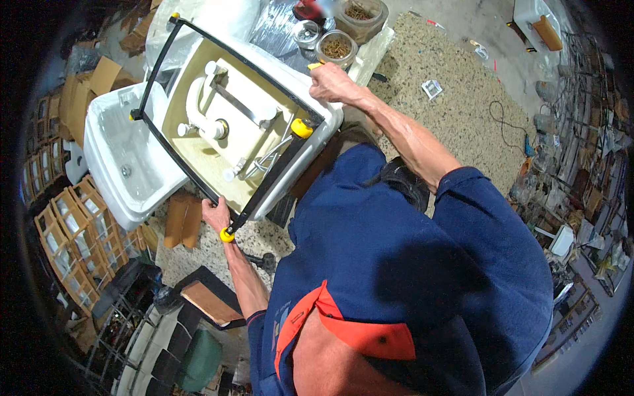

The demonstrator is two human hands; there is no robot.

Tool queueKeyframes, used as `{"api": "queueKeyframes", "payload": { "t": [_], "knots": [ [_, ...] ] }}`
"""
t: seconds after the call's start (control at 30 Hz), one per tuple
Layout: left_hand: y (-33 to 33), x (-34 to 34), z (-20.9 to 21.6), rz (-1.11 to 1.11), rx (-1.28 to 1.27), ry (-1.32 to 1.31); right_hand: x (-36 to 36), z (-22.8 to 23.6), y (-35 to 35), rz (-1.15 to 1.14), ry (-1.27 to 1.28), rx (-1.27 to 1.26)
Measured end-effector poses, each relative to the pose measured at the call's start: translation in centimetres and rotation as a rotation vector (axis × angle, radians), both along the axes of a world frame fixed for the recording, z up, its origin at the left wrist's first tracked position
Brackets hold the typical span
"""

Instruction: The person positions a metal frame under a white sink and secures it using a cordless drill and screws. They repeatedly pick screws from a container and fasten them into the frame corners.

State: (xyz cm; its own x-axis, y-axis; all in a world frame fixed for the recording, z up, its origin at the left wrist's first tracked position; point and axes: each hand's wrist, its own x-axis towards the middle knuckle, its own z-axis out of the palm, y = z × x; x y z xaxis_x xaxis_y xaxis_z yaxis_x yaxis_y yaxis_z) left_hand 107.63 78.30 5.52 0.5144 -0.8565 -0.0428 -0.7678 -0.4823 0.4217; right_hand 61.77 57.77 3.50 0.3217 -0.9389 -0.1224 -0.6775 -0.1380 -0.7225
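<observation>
A black metal frame (pixel 173 153) with yellow end caps (pixel 302 128) lies over a white tub (pixel 333 117), seen from its open cream-coloured side. My left hand (pixel 216 214) is closed around the frame at its near left, beside a yellow cap. My right hand (pixel 332 83) grips the frame at its far right corner, where another yellow cap shows by the fingers. Inside the tub lie a white ribbed drain hose (pixel 193 104), white plastic fittings and thin grey hoses (pixel 264 160). The undersides of both hands are hidden.
A second white basin (pixel 125 148) stands left of the tub. Beyond the tub are containers of screws (pixel 335 47) and plastic wrap (pixel 274 30). Wooden crates (pixel 69 231) are at the left; a cable (pixel 505 122) lies on the speckled floor (pixel 456 125) at the right.
</observation>
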Motion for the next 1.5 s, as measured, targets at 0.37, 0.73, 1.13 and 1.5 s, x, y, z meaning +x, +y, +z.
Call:
{"api": "queueKeyframes", "payload": {
  "t": [0.37,0.73,1.13,1.5],
  "knots": [
    [0.0,0.3,-0.5,0.034,-0.025,-0.009,-1.4,0.5,0.7,0.144,0.095,0.348],
    [-0.1,0.0,-0.9,0.077,0.0,0.02,-1.9,-3.4,2.6,0.258,0.232,0.24],
    [0.1,-1.1,0.9,0.019,-0.089,0.148,3.7,5.1,1.2,-0.008,0.0,0.005],
    [0.8,-1.5,1.2,0.108,-0.016,0.088,5.0,4.6,1.1,0.266,0.342,-0.274]
  ]
}}
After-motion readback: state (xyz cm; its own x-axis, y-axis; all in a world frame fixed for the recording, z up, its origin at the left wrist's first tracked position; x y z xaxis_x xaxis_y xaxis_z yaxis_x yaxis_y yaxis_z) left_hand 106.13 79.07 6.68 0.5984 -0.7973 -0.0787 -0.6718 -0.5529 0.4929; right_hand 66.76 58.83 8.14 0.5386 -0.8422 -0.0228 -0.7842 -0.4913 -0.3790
